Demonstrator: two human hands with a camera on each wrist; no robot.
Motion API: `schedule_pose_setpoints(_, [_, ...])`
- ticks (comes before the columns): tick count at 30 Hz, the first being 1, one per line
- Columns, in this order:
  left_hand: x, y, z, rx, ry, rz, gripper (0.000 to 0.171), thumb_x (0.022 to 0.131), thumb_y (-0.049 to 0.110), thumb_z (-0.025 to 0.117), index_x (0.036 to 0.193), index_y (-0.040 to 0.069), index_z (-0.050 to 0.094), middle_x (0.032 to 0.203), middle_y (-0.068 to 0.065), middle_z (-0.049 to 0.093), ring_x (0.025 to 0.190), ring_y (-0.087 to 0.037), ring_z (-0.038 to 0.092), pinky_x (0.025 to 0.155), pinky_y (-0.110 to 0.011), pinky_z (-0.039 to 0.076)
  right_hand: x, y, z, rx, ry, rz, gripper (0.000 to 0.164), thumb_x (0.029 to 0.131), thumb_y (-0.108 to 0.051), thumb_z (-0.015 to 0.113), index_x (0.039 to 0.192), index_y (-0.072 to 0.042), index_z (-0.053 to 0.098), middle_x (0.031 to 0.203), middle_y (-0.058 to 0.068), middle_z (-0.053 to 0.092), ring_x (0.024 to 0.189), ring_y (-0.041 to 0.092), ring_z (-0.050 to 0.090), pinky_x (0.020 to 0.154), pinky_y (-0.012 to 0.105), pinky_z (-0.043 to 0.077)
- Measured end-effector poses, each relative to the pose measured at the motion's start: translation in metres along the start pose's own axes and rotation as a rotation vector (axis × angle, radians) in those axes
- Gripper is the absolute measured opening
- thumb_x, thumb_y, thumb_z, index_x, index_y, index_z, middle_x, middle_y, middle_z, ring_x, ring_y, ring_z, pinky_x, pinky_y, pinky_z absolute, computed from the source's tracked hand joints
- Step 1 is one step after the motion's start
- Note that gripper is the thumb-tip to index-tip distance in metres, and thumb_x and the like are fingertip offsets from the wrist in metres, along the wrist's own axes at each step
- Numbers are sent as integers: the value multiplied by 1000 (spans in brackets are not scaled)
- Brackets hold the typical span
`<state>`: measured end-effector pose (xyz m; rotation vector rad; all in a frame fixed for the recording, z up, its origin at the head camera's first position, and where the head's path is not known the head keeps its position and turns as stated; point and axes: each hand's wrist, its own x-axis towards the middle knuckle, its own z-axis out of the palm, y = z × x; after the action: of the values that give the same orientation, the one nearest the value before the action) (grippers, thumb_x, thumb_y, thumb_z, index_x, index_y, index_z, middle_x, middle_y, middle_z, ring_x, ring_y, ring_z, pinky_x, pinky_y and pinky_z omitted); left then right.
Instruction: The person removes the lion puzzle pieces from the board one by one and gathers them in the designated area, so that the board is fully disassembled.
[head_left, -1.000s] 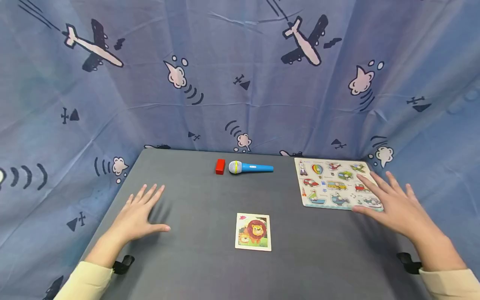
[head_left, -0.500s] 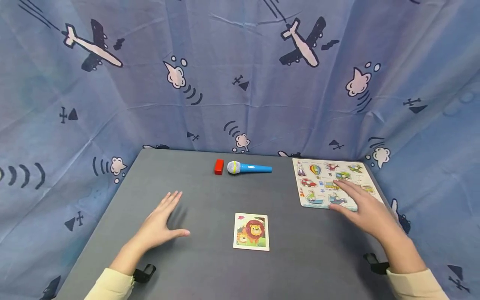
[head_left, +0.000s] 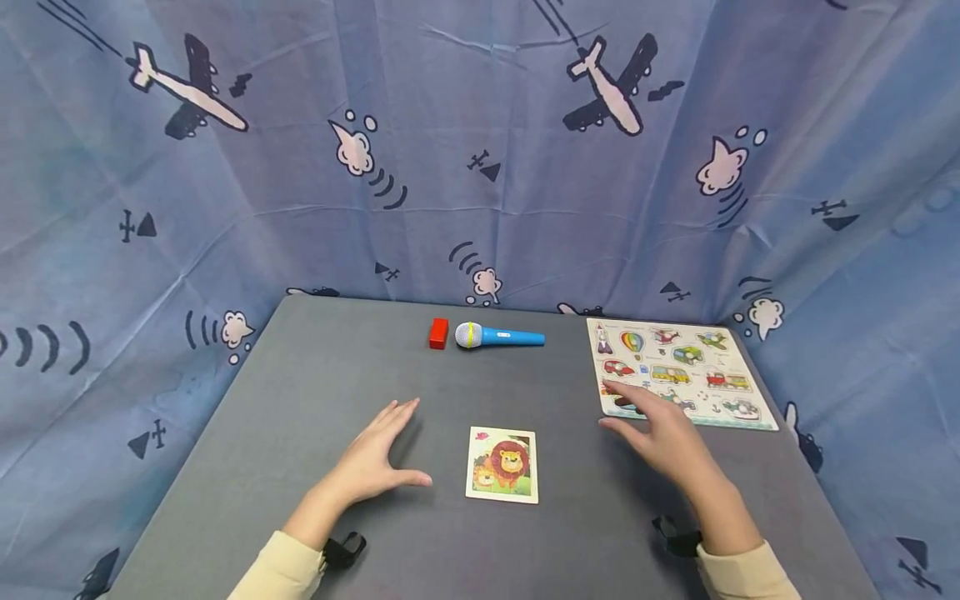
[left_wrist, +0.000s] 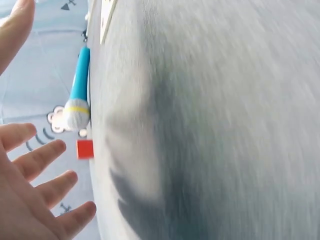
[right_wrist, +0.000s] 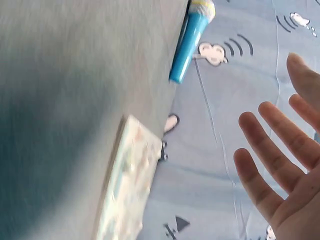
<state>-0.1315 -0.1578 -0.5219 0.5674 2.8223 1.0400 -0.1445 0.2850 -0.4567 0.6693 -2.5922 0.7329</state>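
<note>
A small square picture puzzle (head_left: 502, 465) with a lion on it lies flat near the middle of the grey table (head_left: 337, 358). My left hand (head_left: 369, 462) hovers to its left, fingers spread and thumb pointing toward it, touching nothing. Over on the other side my right hand (head_left: 667, 442) is held above the table, also with extended fingers and nothing in it. Its fingertips overlap the near left corner of a vehicle puzzle board (head_left: 697, 379) in the head view. In the left wrist view, the fingers (left_wrist: 50, 150) are spread apart; the right wrist view shows straight fingers (right_wrist: 270, 150) too.
Toward the back edge lie a red block (head_left: 438, 333) and a blue toy microphone (head_left: 502, 336) with a silver head. A blue curtain (head_left: 450, 150) printed with planes hangs behind and around the table's sides.
Both hands have moved inward toward the lion puzzle, the left going right and the right going left off most of the vehicle board. The objects stay where they were.
</note>
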Motion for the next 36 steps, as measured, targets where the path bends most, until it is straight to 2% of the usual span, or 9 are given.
schedule_pose_setpoints(7, [11, 17, 20, -92, -84, 16, 111, 68, 55, 88, 158, 15, 36, 162, -6, 38, 153, -36, 26, 119, -62, 28, 7, -15, 31, 110, -55, 38, 58, 79, -6, 85, 132, -8, 64, 118, 10, 73, 97, 24, 72, 79, 49, 60])
schedule_pose_setpoints(10, [15, 21, 29, -75, -99, 26, 111, 68, 57, 88, 158, 16, 37, 161, -8, 39, 153, -37, 26, 118, -64, 29, 9, -26, 43, 142, -82, 56, 56, 81, -9, 84, 133, -10, 64, 119, 7, 72, 98, 22, 71, 80, 47, 60])
schedule_pose_setpoints(14, [20, 27, 39, -69, -148, 36, 113, 67, 59, 87, 159, 18, 35, 164, -12, 33, 154, -41, 19, 118, -67, 26, 12, -41, 60, 179, -136, 65, 54, 83, -13, 83, 134, -12, 65, 121, 6, 72, 99, 20, 71, 82, 45, 60])
schedule_pose_setpoints(17, [24, 31, 44, -65, -185, 45, 115, 68, 61, 87, 160, 18, 31, 166, -12, 27, 155, -40, 12, 122, -63, 21, 13, -50, 72, 205, -168, 74, 52, 84, -15, 83, 132, -12, 66, 120, 6, 72, 98, 19, 71, 81, 44, 61])
schedule_pose_setpoints(25, [35, 37, 55, 61, -218, 58, 119, 65, 61, 88, 160, 16, 33, 166, -10, 27, 156, -39, 11, 124, -61, 15, 22, -67, 100, 291, -282, 126, 45, 86, -15, 80, 129, -8, 68, 117, 11, 72, 92, 20, 69, 78, 42, 61])
schedule_pose_setpoints(31, [42, 37, 60, 115, -218, 12, 117, 62, 61, 90, 157, 16, 39, 166, -6, 30, 157, -35, 12, 126, -57, 14, 28, -73, 122, 250, -386, 193, 42, 90, -24, 78, 127, -9, 69, 104, 1, 73, 83, 6, 63, 73, 27, 56])
schedule_pose_setpoints(36, [47, 34, 62, 128, -186, 14, 116, 60, 65, 89, 155, 18, 43, 164, -5, 33, 157, -33, 15, 126, -56, 16, 32, -76, 137, 210, -427, 218, 37, 90, -24, 77, 124, -8, 71, 90, -7, 66, 72, 4, 54, 66, 22, 50])
